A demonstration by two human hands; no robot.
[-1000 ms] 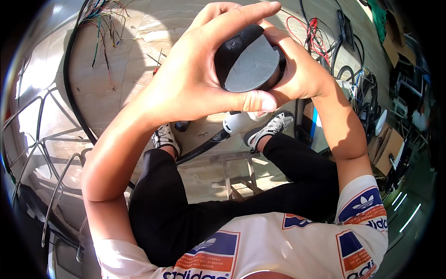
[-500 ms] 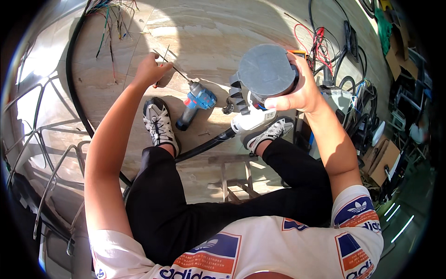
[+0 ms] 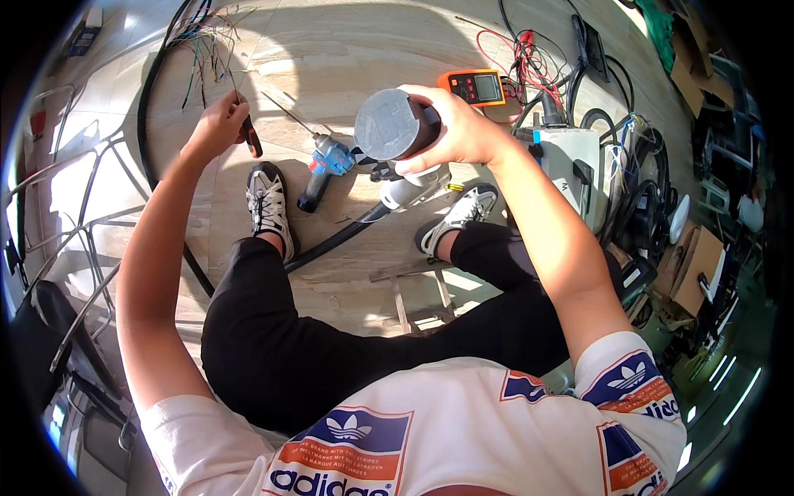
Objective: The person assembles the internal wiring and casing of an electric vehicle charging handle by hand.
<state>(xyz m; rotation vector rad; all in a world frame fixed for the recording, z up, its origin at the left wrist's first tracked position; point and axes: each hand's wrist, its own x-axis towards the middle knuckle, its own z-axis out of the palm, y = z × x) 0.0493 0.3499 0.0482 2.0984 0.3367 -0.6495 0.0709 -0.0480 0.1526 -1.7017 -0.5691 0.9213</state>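
Underfoot, pale, partly sunlit floor [image 3: 331, 74]

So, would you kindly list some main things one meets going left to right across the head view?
Red-and-black-handled tool, blue power driver, grey-faced cylinder, orange meter, grey case, cardboard box.

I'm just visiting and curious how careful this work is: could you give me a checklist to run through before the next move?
1. Left hand grips the red-and-black tool: ok.
2. Right hand holds the round grey part: ok.
3. Blue power driver is out of both hands, on the floor: ok.
4. Loose wires are tidy: not ok, they splay out.
5. Orange meter reading: cannot tell, too small.
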